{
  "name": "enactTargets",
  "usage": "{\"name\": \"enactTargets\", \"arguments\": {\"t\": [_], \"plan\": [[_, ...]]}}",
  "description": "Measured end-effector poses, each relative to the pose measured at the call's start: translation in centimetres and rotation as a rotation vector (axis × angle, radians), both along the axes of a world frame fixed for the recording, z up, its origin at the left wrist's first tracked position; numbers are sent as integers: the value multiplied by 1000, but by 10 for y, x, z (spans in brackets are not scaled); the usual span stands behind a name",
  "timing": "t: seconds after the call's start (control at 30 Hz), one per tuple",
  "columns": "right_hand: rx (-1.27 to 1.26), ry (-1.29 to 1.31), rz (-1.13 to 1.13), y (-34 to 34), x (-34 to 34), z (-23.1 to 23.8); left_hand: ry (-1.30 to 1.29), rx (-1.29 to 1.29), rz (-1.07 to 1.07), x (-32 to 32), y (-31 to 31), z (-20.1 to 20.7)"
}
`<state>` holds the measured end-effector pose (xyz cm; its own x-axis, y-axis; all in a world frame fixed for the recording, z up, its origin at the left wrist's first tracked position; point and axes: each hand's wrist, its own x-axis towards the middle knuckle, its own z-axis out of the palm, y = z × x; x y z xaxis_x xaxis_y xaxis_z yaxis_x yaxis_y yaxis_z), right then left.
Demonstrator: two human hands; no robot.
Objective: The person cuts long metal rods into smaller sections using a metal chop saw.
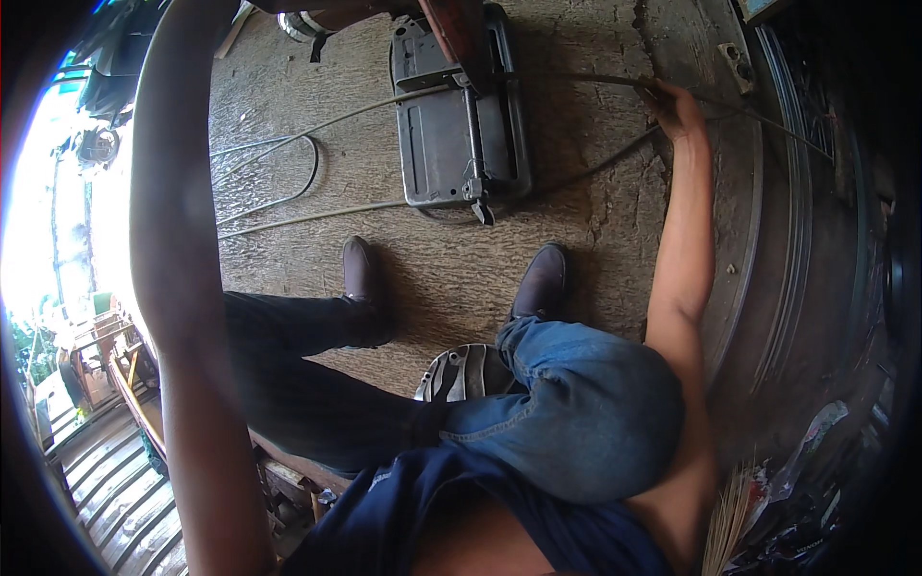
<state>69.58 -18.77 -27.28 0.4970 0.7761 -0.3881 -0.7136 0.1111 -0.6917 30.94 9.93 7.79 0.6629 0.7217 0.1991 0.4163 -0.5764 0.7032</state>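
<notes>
Concrete floor [461, 278] under grey toolbox [461, 134], cables [288, 192] loose alongside

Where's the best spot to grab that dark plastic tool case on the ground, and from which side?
Probably by the handle opening along the far end of the tool case, reached from above. The case lies flat on the concrete floor, open side up, and cables cross it, so lift straight up, clear of them.

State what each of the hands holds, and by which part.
The right hand grips a thin dark cable partway along its length, above the floor beside the dark case. The left hand is out of view past the top edge.
</notes>
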Motion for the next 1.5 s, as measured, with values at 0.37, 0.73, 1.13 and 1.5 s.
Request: {"name": "enactTargets", "arguments": {"t": [0.37,0.73,1.13,1.5], "plan": [[-31,42,-31,4,0,-8,4,6,-4,0,0,-2],[-117,-60,-73,4,-6,-18,5,11,-7,0,1,-3],[-127,-50,-95,9,-4,-15,5,21,-14,1,1,-4],[-126,-60,-150,11,-6,-18,9,29,-14,2,2,-4]]}}
